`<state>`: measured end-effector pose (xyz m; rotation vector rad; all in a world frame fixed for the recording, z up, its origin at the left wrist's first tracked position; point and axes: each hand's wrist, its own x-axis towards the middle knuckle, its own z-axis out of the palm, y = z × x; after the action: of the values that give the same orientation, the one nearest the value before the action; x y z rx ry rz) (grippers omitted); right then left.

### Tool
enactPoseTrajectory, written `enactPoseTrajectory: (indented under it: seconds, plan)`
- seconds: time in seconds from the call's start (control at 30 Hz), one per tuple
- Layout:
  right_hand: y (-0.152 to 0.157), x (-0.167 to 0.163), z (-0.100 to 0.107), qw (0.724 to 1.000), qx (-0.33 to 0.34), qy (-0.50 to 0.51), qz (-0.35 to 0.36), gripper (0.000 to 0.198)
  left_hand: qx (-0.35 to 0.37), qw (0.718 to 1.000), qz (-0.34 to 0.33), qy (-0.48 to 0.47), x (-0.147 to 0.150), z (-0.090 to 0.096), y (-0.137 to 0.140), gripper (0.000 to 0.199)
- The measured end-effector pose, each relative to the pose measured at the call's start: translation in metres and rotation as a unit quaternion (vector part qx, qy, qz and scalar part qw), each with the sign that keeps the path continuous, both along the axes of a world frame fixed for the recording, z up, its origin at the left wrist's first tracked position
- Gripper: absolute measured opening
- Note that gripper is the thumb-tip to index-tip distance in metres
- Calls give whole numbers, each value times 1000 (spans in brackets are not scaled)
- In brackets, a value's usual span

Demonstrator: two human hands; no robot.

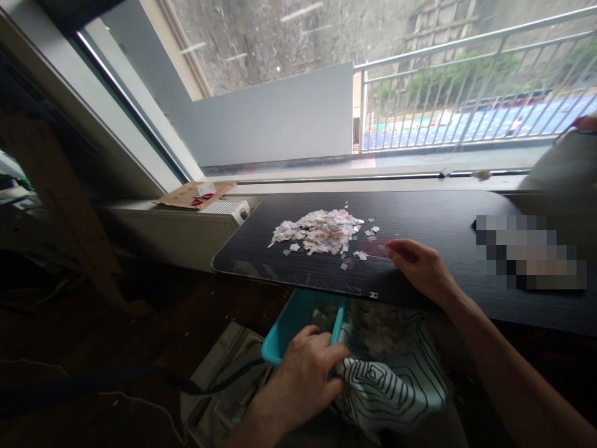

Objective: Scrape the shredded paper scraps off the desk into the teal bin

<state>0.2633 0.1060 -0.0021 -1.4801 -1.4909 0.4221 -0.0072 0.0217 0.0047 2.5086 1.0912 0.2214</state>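
My left hand (312, 367) is closed over the rim of a teal plastic bin (280, 330), next to a white cloth with black wavy lines (396, 386). Inside the bin some clear, crumpled material (324, 314) shows dimly. Over the table's front part, my right hand (422, 267) pinches a thin, see-through piece with pinkish-red marks (375, 247); its exact kind is unclear. Left of that hand lies a heap of small cut scraps (326, 230), whitish and pale pink, with several loose ones around it. More pale scraps (380, 330) rest on the cloth under the table edge.
The black table (252, 249) stands against a window. Red-handled scissors (202, 199) lie on brown cardboard (177, 196) above a radiator (228, 211). A small metal piece (374, 295) sits at the table's front edge. A blurred-out object (532, 252) is at right.
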Motion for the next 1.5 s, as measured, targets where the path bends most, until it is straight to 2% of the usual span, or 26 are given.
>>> enactPoseTrajectory:
  seconds: [0.07, 0.17, 0.27, 0.37, 0.5, 0.73, 0.83, 0.97, 1.13, 1.33, 1.5]
  plan:
    - [5, 1, -1, 1000, -16, -19, -1, 20, -2, 1000, 3, -3, 0, 0, 0, 17]
    - [-1, 5, 0, 998, -28, -33, -40, 17, -3, 1000, -2, -6, 0, -2, 0, 15]
    - [-6, 6, -1, 998, -2, -8, -65, 18, 0, 1000, -5, -11, 0, -4, 0, 16]
    - [0, 0, -5, 999, 32, 3, -23, 22, 3, 1000, -3, -11, 0, -5, -1, 17]
    - [11, -9, -8, 997, 47, -34, 49, 24, 5, 1000, 0, -3, 1, -4, -2, 17]
    - [1, -4, -3, 996, 0, -22, -82, 21, 11, 1000, -3, -10, 1, -5, 0, 18]
    - [-3, -2, -1, 998, 3, -16, -65, 21, 14, 1000, -4, -11, 0, -7, -1, 17]
    - [-7, -3, 3, 997, -25, -32, -65, 18, 16, 1000, 1, -11, 0, -7, -1, 18]
    - [-18, 0, 8, 997, -26, 8, -65, 17, 14, 1000, -3, -10, 0, -7, 0, 17]
    - [-27, 5, 10, 998, -53, 4, 24, 15, 10, 1000, -4, -9, -1, -7, 0, 18]
    - [-20, 5, 4, 999, -21, 32, -9, 19, 11, 1000, 0, -15, -1, -7, -1, 21]
